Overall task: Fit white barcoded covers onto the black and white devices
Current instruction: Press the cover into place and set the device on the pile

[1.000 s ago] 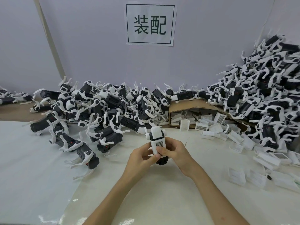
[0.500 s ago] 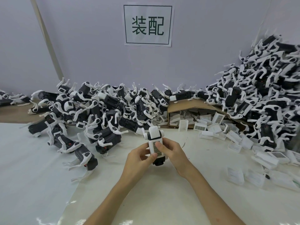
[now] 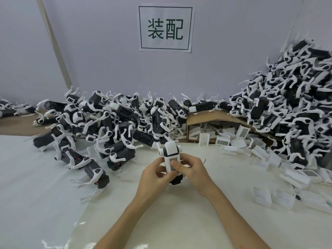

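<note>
Clasping device (image 3: 171, 147) (cover (image 3: 170, 161) facing up)

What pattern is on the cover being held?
A dark dot-grid barcode on the white cover, head view.

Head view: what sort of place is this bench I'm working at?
Most likely an assembly station in a small factory. The white paper wall sign reads 装配, assembly; identical black and white plastic devices lie in big heaps; a brown cardboard box spills white barcoded plastic covers.

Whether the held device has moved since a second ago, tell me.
No. The device stays in the same spot, just left of the cardboard box.
</note>
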{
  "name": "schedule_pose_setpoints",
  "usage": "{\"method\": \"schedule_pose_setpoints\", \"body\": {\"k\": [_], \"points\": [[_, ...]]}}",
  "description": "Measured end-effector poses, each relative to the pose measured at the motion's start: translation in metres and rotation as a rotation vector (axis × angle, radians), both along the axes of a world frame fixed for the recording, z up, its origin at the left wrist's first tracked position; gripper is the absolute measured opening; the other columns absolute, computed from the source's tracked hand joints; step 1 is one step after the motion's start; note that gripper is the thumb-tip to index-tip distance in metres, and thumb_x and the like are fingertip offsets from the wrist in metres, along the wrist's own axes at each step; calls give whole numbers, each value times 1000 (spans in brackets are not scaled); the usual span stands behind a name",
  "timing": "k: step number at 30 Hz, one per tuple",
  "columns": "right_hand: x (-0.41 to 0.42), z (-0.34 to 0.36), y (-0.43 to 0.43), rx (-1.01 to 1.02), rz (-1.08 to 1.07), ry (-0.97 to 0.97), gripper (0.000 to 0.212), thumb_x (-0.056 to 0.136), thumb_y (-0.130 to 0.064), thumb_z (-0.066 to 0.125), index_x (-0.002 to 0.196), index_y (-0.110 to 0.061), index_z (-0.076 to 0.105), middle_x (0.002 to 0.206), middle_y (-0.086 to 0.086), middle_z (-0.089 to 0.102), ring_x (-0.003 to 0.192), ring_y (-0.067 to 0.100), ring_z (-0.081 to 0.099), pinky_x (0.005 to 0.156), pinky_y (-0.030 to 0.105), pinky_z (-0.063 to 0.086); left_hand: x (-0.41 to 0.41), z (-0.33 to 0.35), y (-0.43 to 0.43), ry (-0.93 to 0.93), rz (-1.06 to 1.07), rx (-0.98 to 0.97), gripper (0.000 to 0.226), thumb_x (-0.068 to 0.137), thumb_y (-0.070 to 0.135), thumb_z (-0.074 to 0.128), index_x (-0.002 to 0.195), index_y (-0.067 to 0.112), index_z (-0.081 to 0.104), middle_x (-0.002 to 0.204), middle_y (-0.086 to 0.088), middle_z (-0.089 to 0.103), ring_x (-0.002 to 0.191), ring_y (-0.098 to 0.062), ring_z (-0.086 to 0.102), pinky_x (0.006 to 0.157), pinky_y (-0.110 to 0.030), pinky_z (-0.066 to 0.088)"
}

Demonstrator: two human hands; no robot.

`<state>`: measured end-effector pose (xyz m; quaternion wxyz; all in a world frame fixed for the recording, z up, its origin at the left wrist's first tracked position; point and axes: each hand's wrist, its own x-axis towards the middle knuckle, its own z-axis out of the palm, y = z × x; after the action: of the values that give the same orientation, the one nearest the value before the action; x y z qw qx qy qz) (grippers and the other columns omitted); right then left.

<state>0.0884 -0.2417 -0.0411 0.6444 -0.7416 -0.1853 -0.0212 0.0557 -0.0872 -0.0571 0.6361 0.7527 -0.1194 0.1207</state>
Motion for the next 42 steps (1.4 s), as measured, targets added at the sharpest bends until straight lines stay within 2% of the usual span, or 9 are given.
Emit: {"method": "schedule_pose_setpoints", "body": {"k": [6,10,14,20,24,27,31,36,42], "points": [[0,1,-2,-12,100,41,25,95,-25,68,120,-23,69,110,-6,75,103,11,69,84,24,55,-4,7,2,71,-21,-194,26,93,19,71,119,22,68,89,-3,79,81,-18,77,67,-20,55],[2,0,-2,4,44,29,24,97,-21,65,121,-21,70,109,-2,76,107,16,70,97,32,54,-3,6,3,87,-2,-175,23,97,22,66,120,24,67,93,-2,79,89,-21,75,78,-36,55],[2,2,-1,6,2,17,21,90,-26,73,111,-28,72,103,-4,77,101,14,71,94,30,55,-4,7,3,69,-7,-198,21,98,22,63,117,28,69,92,-1,79,86,-17,75,69,-23,52],[4,3,-2,94,-131,103,44,79,-40,82,108,-17,59,109,-4,66,97,16,61,81,27,46,-4,13,5,212,18,-348,25,97,26,60,82,25,81,71,-3,69,62,-14,62,54,-21,46],[2,9,-7,149,-109,121,50,76,-52,62,113,-19,62,99,-8,68,91,8,62,81,25,44,-3,13,5,210,24,-236,26,84,36,67,64,21,73,59,2,52,54,-12,47,49,-19,37],[0,9,-7,92,-26,116,40,77,-48,64,103,-18,68,78,-11,66,70,2,58,62,16,46,-7,11,3,127,-53,-72,30,82,42,60,58,22,61,57,7,44,55,-10,40,51,-15,31],[1,7,-5,88,-86,32,32,77,-43,68,96,-18,70,70,-12,64,63,4,57,50,18,44,-11,13,0,134,-131,-5,23,83,44,66,83,22,72,63,6,61,59,-6,55,55,-12,40],[0,9,-8,63,-9,9,33,80,-42,68,104,-21,69,87,0,68,77,6,63,63,21,51,-10,13,0,179,-122,-62,33,73,35,79,102,22,73,81,-6,76,67,-16,71,57,-22,52],[-1,9,-16,17,83,-9,28,81,-22,83,103,-19,67,85,-6,68,79,6,62,68,16,48,-8,2,-1,-23,127,283,45,69,45,78,112,39,66,77,9,72,66,-11,69,69,-37,57]]}}
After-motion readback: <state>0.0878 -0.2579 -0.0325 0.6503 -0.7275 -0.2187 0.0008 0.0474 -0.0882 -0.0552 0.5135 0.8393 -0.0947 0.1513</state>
